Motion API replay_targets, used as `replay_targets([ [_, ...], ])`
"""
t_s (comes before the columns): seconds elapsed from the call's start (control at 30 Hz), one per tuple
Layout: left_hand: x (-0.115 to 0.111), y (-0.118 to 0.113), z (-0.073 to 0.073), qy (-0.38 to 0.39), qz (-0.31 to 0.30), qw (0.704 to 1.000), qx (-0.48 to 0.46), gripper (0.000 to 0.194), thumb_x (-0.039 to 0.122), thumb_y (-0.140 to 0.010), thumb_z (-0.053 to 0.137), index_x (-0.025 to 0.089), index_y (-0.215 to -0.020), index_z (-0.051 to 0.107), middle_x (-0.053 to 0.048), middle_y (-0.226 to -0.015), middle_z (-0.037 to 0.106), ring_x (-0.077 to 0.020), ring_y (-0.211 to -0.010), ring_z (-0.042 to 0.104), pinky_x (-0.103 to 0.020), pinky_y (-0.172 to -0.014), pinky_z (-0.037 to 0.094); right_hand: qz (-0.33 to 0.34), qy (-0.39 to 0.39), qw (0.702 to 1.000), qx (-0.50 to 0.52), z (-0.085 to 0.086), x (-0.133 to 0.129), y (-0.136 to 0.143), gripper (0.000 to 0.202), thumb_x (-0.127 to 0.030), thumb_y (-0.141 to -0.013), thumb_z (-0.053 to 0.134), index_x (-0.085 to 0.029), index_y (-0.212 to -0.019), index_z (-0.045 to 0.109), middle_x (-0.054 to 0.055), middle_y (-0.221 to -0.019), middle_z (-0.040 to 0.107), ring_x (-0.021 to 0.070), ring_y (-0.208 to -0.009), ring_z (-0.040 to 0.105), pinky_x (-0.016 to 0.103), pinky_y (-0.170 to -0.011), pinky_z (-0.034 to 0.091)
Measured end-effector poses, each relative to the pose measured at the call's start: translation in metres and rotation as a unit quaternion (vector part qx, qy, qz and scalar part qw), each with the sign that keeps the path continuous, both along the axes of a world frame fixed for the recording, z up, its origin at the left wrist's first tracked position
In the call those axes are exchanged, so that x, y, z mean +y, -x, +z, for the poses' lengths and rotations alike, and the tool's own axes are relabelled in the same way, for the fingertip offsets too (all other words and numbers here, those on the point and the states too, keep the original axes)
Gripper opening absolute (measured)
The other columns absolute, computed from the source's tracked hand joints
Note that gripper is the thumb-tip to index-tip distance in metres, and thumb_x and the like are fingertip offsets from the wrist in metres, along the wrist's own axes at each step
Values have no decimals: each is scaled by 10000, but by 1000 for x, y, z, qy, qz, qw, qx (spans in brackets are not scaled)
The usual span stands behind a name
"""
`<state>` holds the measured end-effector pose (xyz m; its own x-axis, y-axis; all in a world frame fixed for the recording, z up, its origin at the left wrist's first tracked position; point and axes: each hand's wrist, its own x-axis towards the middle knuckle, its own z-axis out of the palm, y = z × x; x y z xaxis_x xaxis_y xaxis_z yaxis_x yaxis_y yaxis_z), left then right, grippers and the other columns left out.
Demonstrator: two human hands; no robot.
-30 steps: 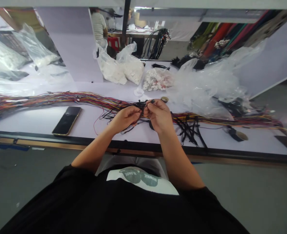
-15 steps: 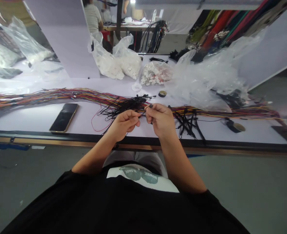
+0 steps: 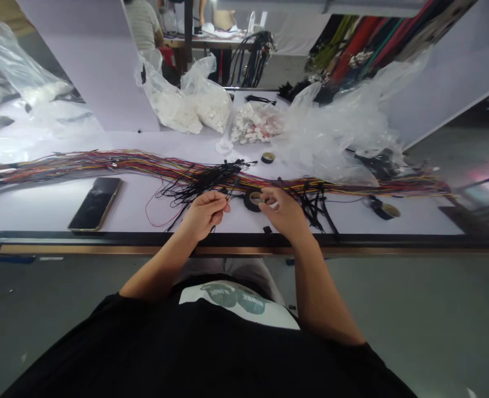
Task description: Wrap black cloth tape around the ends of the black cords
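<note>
My left hand (image 3: 206, 213) is closed in a pinch round a thin black cable (image 3: 233, 187), whose end points up and away. To its right, my right hand (image 3: 284, 211) has its thumb and forefinger curled at the right edge of a black tape roll (image 3: 252, 199) on the table. Behind the hands lies a tangle of black cables (image 3: 211, 179), on a long bundle of coloured wires (image 3: 145, 160). Short black pieces (image 3: 314, 205) lie just right of my right hand.
A phone (image 3: 95, 203) lies at the left. Clear bags of white parts (image 3: 213, 110) stand behind the wires, with empty-looking plastic bags (image 3: 331, 138) at the right. Another tape roll (image 3: 384, 209) lies near the right front edge. A person (image 3: 142, 25) is in the background.
My hands have moved apart; the right one has left the thin cable and gone right to the tape roll, which now shows. The left hand keeps its pinch. The view has shifted slightly.
</note>
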<state>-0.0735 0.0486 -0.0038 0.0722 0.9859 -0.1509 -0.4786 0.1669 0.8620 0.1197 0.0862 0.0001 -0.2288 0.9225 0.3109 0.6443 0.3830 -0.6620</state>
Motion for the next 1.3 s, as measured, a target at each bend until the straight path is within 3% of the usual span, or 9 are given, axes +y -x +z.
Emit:
replay_targets([
  [0.1,4,-4,-2,27,-22,999,-30,134,193,-606,662,148,-663,549,24,-562,555,-30,-410,389,-158,-395,234,7,-14,981,-195,-15,-1,-3,342,-196,-716,599,-154,-1053,638,149,-1183,633,338,-1088,529,495,-911,417],
  [0.2,5,-8,0,41,-46,996,-61,121,167,-601,649,144,-648,541,28,-540,531,-32,-413,390,-164,-412,264,-17,-21,967,-254,-24,-1,1,338,-173,-767,540,-140,-1089,639,154,-1191,631,363,-1114,499,503,-907,408],
  [0.27,4,-10,2,38,-46,996,-64,147,171,-597,665,145,-680,547,31,-529,528,-27,-397,367,-163,-405,245,-22,-23,972,-231,-24,-3,1,321,-201,-790,532,-135,-1084,642,157,-1099,669,342,-1039,541,484,-887,418],
  [0.37,0,-13,5,9,-7,999,-42,246,216,-612,706,170,-787,541,44,-531,536,-21,-374,320,-164,-391,192,13,-9,993,-118,-17,-12,0,313,-330,-797,567,-153,-1039,655,123,-933,698,276,-854,589,412,-782,462],
  [0.53,-8,-18,6,-107,32,992,55,253,360,-695,683,178,-786,533,41,-580,536,-24,-380,325,-185,-385,209,87,11,996,32,6,-39,7,273,-407,-811,553,-225,-980,666,37,-815,678,189,-719,564,304,-635,443],
  [0.77,-17,-18,5,-216,64,948,225,140,278,-772,596,163,-847,572,24,-664,528,-65,-531,459,-199,-498,364,84,11,996,18,19,-50,15,257,-380,-824,529,-188,-921,671,40,-769,671,187,-705,552,303,-639,419],
  [0.93,-21,-19,3,-272,85,920,270,134,173,-742,592,161,-875,599,-26,-802,593,-110,-729,571,-220,-650,450,82,-4,997,12,17,-51,15,285,-401,-849,498,-189,-933,669,49,-806,687,197,-735,578,314,-676,433],
  [1.17,-19,-24,5,-235,107,928,267,90,204,-716,623,151,-788,616,-6,-735,605,-101,-670,576,-219,-634,458,75,-57,995,-42,14,-51,17,368,-479,-866,451,-185,-931,663,67,-798,693,214,-731,582,331,-667,435],
  [1.3,-16,-25,7,-229,110,915,314,62,200,-742,574,157,-715,609,15,-662,588,-84,-600,510,-212,-589,411,63,-99,990,-82,10,-51,17,396,-489,-878,421,-179,-955,654,78,-799,697,225,-728,577,350,-681,436],
])
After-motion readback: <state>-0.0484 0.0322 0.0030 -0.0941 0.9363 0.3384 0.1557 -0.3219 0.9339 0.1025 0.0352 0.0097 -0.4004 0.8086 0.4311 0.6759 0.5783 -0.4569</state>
